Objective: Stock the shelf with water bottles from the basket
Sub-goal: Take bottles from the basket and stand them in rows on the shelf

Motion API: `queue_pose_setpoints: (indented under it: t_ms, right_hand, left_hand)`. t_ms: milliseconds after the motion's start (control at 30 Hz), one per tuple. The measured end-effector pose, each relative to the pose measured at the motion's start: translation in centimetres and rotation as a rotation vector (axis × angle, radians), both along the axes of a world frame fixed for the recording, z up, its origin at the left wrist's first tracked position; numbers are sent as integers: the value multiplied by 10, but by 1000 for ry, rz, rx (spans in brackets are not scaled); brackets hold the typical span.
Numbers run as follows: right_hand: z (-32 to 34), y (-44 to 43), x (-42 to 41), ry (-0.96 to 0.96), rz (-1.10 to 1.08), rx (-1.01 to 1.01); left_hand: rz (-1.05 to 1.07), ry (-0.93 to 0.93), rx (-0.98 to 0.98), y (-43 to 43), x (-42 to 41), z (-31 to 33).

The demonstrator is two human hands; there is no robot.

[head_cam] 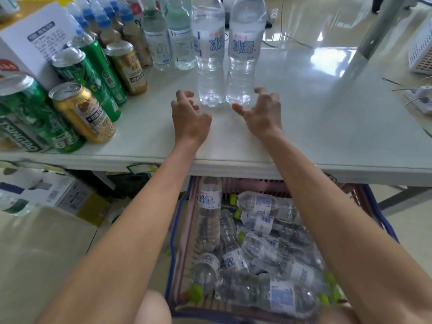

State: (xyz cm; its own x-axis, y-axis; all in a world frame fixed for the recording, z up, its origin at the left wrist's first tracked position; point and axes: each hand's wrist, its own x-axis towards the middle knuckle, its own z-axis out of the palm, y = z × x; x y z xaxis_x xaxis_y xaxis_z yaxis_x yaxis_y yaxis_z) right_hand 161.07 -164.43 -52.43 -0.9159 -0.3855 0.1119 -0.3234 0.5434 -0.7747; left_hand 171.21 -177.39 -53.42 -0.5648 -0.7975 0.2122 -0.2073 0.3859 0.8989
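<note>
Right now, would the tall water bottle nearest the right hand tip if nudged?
Likely, if pushed high: the bottle is tall on a narrow base. It looks full, so probably heavy. The glossy shelf may let it slide.

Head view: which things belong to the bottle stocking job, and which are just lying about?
Job: standing water bottles, shelf, basket, basket's lying water bottles, left hand, right hand, both holding nothing.
Lying about: beer cans, white carton, blue-capped bottles, white crate, power strip.
</note>
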Motion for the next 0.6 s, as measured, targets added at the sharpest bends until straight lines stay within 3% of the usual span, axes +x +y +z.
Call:
queue_pose_setpoints:
  t_ms: [100,200,300,367,500,600]
  right_hand:
    - [13,25,6,-94,80,28]
    - [27,59,28,-60,231,20]
    - [27,91,63,105,331,-13]
    - [26,109,78,87,444,37]
    - [25,144,66,-273,667,395]
    - [-7,178,41,-590,584,963]
  left_hand:
    - [-140,3,-227,22,28,11]
    - [-610,-66,-425,48,75,20]
    - [-943,-278,-453,70,99,24]
    - [-1040,-514,-508,84,103,10]
    - [-1185,-1021,-593,118,106,-39]
    - [-1118,-1334,-599,149,102,-66]
